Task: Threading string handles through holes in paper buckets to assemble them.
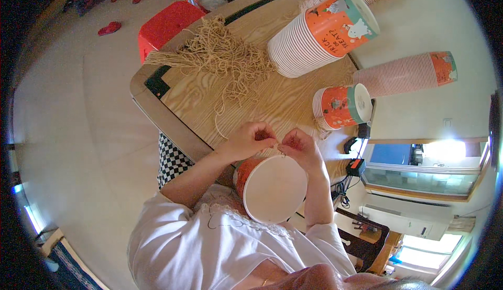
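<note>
A pale floor surrounds a wooden counter [272, 106] with a dark inlaid border, seen from above in a bright room. At its near edge, an orange paper bucket [270, 188] with a white inside rests against the person's chest, its open mouth facing up toward the camera. Both hands meet just above its rim. The left hand [250, 139] is curled, thumb and fingertips pinched on a thin tan string [276, 146]. The right hand [299, 146] is curled the same way, pinching the other end of that string, so the two hands nearly touch; whether the string is already through the bucket's rim cannot be told.

Farther out on the counter lies a tangled heap of tan cords [225, 56]. To its right lie stacks of orange buckets on their sides: a large stack [319, 33], a short stack [341, 106] near the right hand, and another stack [406, 74] past the counter's edge. A red stool [166, 25] stands beyond the far corner.
</note>
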### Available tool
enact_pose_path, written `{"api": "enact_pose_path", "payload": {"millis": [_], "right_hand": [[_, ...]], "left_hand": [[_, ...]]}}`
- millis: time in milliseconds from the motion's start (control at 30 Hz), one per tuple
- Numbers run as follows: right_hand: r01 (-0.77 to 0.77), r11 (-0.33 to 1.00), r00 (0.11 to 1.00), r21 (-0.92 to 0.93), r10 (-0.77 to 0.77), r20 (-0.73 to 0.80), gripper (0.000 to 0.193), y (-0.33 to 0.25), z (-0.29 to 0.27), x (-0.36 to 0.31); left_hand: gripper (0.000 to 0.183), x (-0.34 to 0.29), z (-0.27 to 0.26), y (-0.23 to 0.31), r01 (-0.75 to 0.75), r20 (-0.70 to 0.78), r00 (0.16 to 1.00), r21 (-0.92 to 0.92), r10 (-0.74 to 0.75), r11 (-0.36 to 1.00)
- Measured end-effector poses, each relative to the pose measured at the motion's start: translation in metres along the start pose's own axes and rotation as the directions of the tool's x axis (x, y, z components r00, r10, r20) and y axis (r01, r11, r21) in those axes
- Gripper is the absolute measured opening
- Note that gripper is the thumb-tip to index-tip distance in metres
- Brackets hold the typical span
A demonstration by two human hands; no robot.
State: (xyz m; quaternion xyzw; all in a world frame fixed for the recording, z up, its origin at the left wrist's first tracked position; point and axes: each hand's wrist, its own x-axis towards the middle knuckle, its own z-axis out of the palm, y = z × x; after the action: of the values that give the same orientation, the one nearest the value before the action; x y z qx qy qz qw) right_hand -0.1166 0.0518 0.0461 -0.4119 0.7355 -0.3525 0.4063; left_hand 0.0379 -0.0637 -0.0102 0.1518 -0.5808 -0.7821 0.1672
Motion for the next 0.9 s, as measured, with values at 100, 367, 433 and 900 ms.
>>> {"api": "enact_pose_path", "payload": {"millis": [100,367,433,900], "right_hand": [[-0.003,0.999,1.0,-0.034,0.003,0.017,0.016,0.0026,-0.0009,-0.0012],[-0.007,1.0,0.999,0.01,0.006,0.051,0.01,-0.0045,0.0022,-0.0028],[-0.009,0.999,0.998,-0.046,0.012,0.055,0.008,-0.0018,0.001,-0.0024],[-0.012,0.997,0.996,-0.075,0.018,0.085,0.011,0.0019,0.0013,-0.004]], "left_hand": [[0.011,-0.0006,0.0003,0.0019,-0.026,0.006,1.0,-0.003,0.026,1.0],[0.01,-0.0013,0.0019,0.0005,-0.023,-0.01,1.0,0.036,0.023,0.999],[0.01,-0.0011,0.0021,-0.0014,-0.044,0.007,0.999,0.068,0.044,0.997],[0.012,-0.0004,0.0079,-0.0023,-0.074,-0.054,0.996,-0.062,0.07,0.995]]}}
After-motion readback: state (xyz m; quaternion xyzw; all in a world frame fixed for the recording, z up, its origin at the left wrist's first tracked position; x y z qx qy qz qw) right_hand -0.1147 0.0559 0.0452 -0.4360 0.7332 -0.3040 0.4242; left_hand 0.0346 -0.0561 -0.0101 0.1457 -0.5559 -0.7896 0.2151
